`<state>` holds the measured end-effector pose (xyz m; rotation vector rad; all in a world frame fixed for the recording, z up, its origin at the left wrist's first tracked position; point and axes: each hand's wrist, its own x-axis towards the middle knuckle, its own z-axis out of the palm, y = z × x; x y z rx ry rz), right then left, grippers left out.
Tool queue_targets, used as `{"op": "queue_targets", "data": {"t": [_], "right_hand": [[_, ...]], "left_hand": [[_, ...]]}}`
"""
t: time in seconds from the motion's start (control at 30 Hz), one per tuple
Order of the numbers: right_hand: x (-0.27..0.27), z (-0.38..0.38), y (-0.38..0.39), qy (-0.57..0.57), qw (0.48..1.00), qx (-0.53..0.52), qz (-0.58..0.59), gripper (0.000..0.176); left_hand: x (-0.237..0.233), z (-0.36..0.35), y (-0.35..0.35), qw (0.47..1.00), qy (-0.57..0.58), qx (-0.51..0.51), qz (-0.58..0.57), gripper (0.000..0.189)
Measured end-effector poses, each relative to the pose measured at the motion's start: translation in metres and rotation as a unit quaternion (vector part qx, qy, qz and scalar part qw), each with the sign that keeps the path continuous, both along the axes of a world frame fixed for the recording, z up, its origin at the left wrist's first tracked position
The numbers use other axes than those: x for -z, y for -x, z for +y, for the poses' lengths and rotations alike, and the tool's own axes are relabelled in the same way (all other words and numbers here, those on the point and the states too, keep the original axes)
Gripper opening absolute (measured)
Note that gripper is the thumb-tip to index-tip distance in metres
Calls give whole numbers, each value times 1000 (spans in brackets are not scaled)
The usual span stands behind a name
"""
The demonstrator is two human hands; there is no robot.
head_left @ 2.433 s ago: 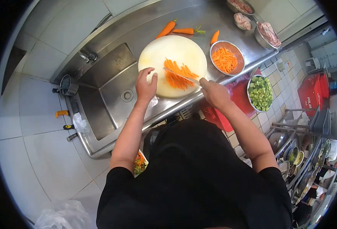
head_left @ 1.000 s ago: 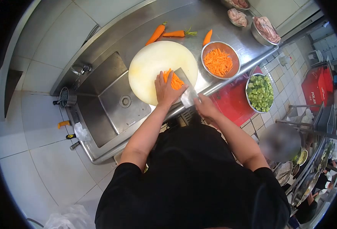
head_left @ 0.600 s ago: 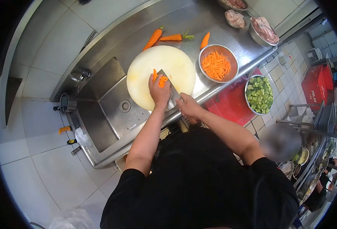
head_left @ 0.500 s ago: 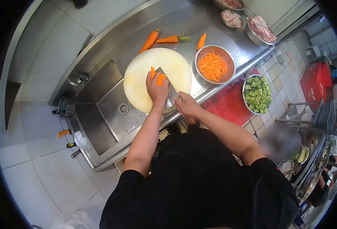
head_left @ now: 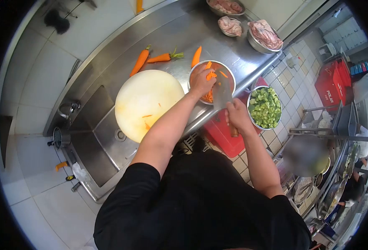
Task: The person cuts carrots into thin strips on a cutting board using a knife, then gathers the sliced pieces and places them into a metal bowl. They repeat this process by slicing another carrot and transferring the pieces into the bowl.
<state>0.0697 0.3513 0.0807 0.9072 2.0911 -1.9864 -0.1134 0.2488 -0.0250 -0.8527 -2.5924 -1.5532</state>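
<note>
Cupping loosely, the left hand presses orange carrot shreds against the broad steel cleaver over the round steel bowl, near the steel counter's front edge. The right hand grips the cleaver's handle tightly. Its long axis points away from the person, towards the counter's back edge.

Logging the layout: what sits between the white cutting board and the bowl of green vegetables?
In the head view, a steel bowl of carrot shreds, with the left hand over it and the right hand holding a cleaver at its edge.
</note>
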Motion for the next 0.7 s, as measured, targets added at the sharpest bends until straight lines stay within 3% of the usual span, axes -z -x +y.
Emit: {"op": "queue_targets", "data": {"t": [0.1,0.17,0.3,0.37,0.53,0.7], "right_hand": [[-2,29,-13,-35,999,14,-35,16],[1,40,-16,-32,998,28,-43,16],[6,45,-8,-18,999,18,-40,16],[6,41,-5,-9,999,11,-31,16],[-16,36,-11,-3,999,-30,-33,15],[-26,46,-32,-5,998,-47,-47,16]], "left_hand": [[24,3,10,995,93,-10,-38,40],[29,11,15,996,80,-13,-27,41],[-24,36,-11,1000,-15,2,-25,38],[-28,52,-24,995,-63,66,50,37],[-19,67,-20,993,11,101,62,47],[6,52,1,995,61,67,31,50]]}}
